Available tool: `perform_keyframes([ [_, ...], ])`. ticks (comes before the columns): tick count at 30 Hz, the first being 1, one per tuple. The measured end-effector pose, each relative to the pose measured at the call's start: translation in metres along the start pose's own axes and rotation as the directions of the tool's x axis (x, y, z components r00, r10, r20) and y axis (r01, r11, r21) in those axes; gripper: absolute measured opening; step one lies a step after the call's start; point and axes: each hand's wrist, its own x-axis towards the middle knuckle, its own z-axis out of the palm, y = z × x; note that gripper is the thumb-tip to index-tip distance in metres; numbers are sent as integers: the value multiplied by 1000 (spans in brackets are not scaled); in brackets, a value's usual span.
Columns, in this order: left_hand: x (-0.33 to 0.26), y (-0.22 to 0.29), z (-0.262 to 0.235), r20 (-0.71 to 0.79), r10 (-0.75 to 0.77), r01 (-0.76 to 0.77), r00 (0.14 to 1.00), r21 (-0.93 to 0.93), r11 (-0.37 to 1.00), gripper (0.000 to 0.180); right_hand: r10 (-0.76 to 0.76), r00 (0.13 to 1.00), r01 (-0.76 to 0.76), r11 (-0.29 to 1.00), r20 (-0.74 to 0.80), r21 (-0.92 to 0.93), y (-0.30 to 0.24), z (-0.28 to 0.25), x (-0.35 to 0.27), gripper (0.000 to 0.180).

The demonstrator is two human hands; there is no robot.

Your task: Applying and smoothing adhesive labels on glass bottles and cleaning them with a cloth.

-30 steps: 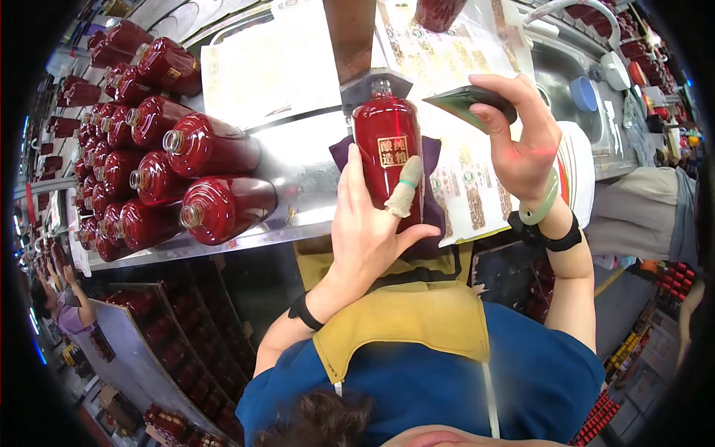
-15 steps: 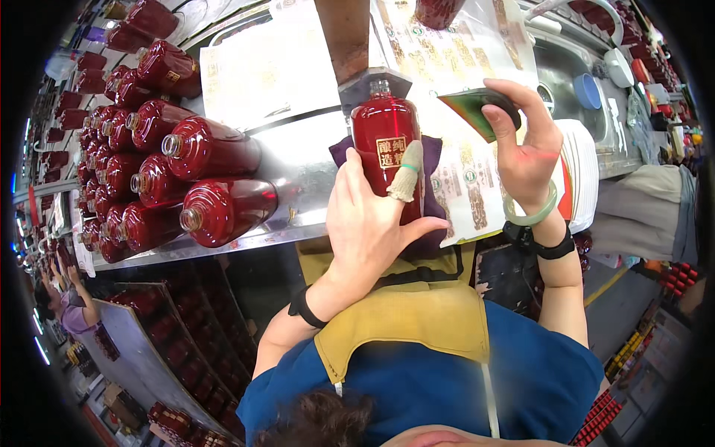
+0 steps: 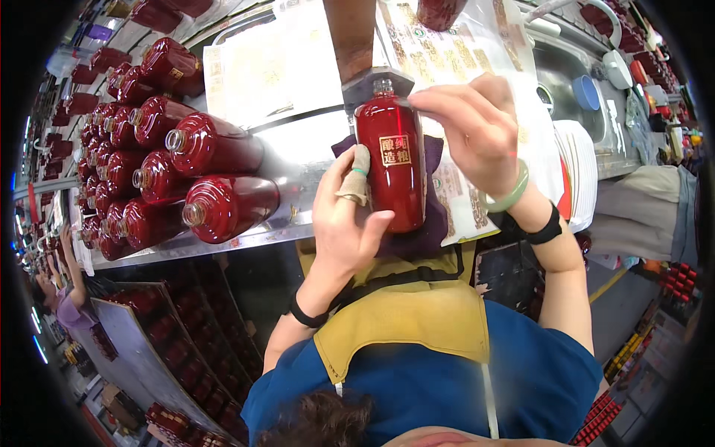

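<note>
A dark red glass bottle (image 3: 391,182) with a gold label lies on a purple cloth (image 3: 438,175), its clear neck pointing away from me. My left hand (image 3: 344,212) rests along the bottle's left side, fingers stretched out and thumb apart near its lower end. One finger wears a pale cloth finger cover (image 3: 355,179). At the bottle's right shoulder, my right hand (image 3: 477,130) has its fingers closed together, slightly blurred. Whatever they hold is hidden behind them. A green bangle (image 3: 510,190) circles the right wrist.
Several red bottles (image 3: 216,145) lie stacked on the left of the metal table. A brown post (image 3: 350,33) with a dark block rises behind the bottle's neck. Printed sheets (image 3: 257,67) cover the table. White stacked sheets (image 3: 577,175) and a sink (image 3: 570,82) are at right.
My left hand has drawn back from the bottle's front to its left side. My right hand has swung left to the bottle, and the green triangular piece it held no longer shows.
</note>
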Motion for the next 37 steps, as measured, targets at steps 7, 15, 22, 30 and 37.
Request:
perform_keyframes([
  [7,4,0,-3,-168,-213,178,963,-202,963,107,-370,893,383,924,256,0,-38,19,10,10],
  [15,7,-2,-5,-175,-259,200,950,-296,934,111,-617,772,632,770,150,-85,-18,21,20,12],
  [22,5,-4,3,-3,-413,343,911,-552,760,99,-196,979,193,980,-63,-55,43,17,-1,19],
  [30,22,10,3,37,-409,363,912,-537,761,97,-278,960,267,950,44,161,11,24,-13,30],
  [37,39,12,-21,108,-573,583,813,-154,798,64,-179,943,124,972,-280,-202,22,-24,32,27],
])
